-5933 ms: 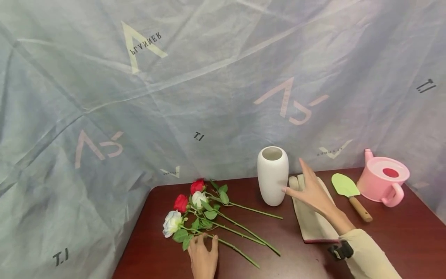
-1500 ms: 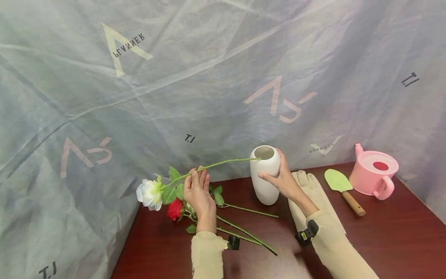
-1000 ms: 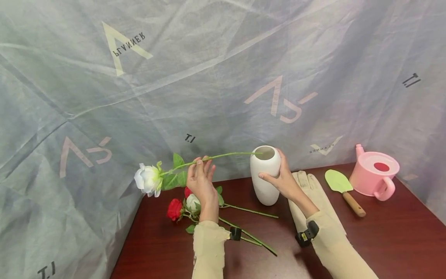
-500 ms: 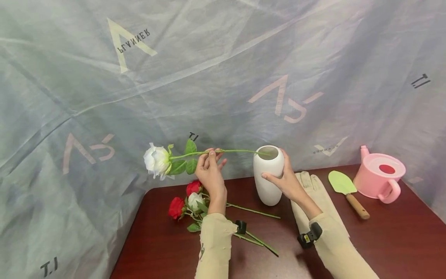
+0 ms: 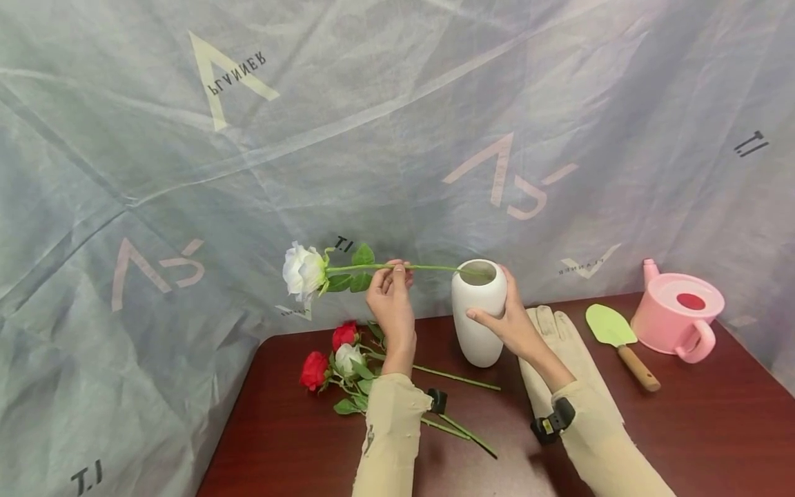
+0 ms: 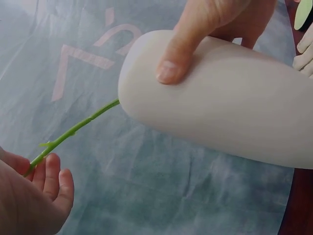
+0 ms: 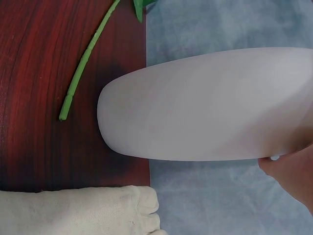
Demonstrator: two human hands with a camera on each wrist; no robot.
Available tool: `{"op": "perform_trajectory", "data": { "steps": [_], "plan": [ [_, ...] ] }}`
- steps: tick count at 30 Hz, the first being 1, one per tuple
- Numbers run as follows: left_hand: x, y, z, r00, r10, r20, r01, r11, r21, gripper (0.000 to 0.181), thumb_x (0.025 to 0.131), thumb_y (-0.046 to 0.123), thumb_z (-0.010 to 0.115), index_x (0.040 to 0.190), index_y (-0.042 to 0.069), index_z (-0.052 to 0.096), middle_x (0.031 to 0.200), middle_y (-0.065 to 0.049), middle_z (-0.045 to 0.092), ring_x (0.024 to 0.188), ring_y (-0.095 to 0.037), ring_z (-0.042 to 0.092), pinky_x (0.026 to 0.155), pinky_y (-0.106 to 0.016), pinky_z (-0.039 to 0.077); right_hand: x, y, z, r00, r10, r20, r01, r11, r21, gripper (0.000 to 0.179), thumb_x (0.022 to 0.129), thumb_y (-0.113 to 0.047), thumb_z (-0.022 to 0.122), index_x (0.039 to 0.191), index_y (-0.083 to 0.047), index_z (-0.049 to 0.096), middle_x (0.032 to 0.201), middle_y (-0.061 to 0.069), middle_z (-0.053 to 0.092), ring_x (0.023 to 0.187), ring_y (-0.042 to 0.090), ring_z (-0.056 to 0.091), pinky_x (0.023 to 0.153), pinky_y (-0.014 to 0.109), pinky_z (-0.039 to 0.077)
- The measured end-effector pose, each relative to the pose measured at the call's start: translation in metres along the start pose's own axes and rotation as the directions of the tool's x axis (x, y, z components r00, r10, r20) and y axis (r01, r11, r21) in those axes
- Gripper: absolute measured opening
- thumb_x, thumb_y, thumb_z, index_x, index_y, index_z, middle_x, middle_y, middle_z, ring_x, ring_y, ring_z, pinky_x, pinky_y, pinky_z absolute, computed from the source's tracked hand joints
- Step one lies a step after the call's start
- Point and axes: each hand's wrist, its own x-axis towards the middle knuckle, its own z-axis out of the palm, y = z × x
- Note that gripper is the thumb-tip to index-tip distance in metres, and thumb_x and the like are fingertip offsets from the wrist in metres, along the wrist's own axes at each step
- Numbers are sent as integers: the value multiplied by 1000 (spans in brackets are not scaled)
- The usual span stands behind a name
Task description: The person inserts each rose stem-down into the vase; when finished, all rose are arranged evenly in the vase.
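My left hand (image 5: 393, 304) pinches the green stem of a white artificial rose (image 5: 303, 270), held nearly level above the table. The tip of that stem reaches over the rim into the mouth of a white vase (image 5: 477, 324). Around the vase's right side my right hand (image 5: 515, 321) grips, thumb across the front; the vase stands upright. In the left wrist view the stem (image 6: 80, 125) runs from the left fingers to the vase mouth. Seen from the right wrist, the vase (image 7: 195, 107) has its base on the table, and only part of the right hand (image 7: 293, 178) shows.
Two red roses (image 5: 315, 371) and a smaller white rose (image 5: 349, 359) lie on the dark red table (image 5: 279, 442). Right of the vase are beige gloves (image 5: 574, 359), a green trowel (image 5: 611, 326) with a wooden handle and a pink watering can (image 5: 677, 314). A grey cloth (image 5: 373, 138) hangs behind.
My left hand picked the white rose up from the table, brought its stem to the vase and moves right, the stem tip now inside the mouth. My right hand took hold of the vase.
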Motion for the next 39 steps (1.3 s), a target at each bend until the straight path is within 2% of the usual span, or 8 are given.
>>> {"op": "perform_trajectory", "data": {
  "steps": [6, 9, 15, 18, 22, 27, 33, 39],
  "plan": [
    [1, -2, 6, 999, 4, 52, -6, 999, 45, 21, 95, 9, 54, 102, -10, 59, 97, -26, 62, 89, -36, 62, 79, -37, 52, -2, -22, 1, 1000, -4, 9, 4, 1000, 30, 95, 81, -10, 72, 148, -10, 4, 141, 21, 23, 122, 36, 33, 94, 56, 32],
    [0, 2, 10, 997, 9, 82, -14, 998, 66, 18, 95, 6, 53, 100, -10, 59, 95, -26, 62, 90, -43, 60, 80, -42, 52, -2, -24, 2, 1000, -2, 18, 1, 999, 43, 94, 82, -8, 71, 148, -10, 4, 141, 21, 22, 121, 36, 34, 93, 54, 34],
    [-6, 20, 20, 988, -16, 155, -17, 978, 209, 17, 93, 3, 54, 98, -12, 61, 93, -25, 64, 86, -37, 63, 80, -40, 51, -3, -22, 3, 1000, -3, 14, 2, 999, 45, 94, 81, -9, 72, 148, -11, 6, 141, 20, 22, 119, 36, 35, 92, 54, 35],
    [-3, 11, 22, 984, -32, 175, -12, 970, 245, 18, 93, 5, 55, 98, -10, 63, 92, -22, 65, 83, -32, 64, 79, -38, 51, -2, -22, 2, 1000, -8, 12, 8, 999, 36, 94, 81, -9, 72, 148, -11, 6, 141, 20, 22, 119, 36, 35, 92, 54, 34],
    [4, -10, 25, 983, -35, 178, -7, 974, 228, 16, 93, 10, 57, 95, -4, 66, 91, -19, 67, 83, -32, 65, 82, -41, 50, -1, -22, 1, 1000, -19, 10, 19, 1000, 23, 94, 81, -9, 72, 148, -9, 5, 141, 22, 22, 119, 36, 35, 92, 55, 34],
    [7, -19, 31, 982, -42, 187, -7, 968, 252, 14, 92, 13, 60, 89, 3, 68, 92, -8, 68, 85, -30, 64, 81, -35, 50, 0, -24, 0, 1000, -24, 4, 24, 1000, 11, 94, 81, -7, 72, 147, -6, 6, 140, 23, 22, 119, 37, 35, 92, 55, 34],
    [4, -26, 35, 970, -107, 220, 12, 918, 396, 16, 89, 17, 63, 91, 4, 72, 93, 2, 69, 87, -12, 62, 76, -32, 50, 0, -24, 0, 1000, -23, 3, 23, 1000, 9, 94, 81, -7, 71, 147, -7, 5, 140, 23, 22, 120, 38, 34, 92, 55, 33],
    [1, -31, 36, 956, -177, 236, 49, 884, 464, 19, 89, 19, 63, 98, 4, 73, 98, 6, 69, 101, -14, 59, 78, -32, 51, -5, -22, 0, 1000, -10, 5, 9, 1000, 23, 93, 82, -8, 71, 147, -8, 5, 141, 21, 20, 120, 37, 34, 91, 53, 34]
  ]
}}
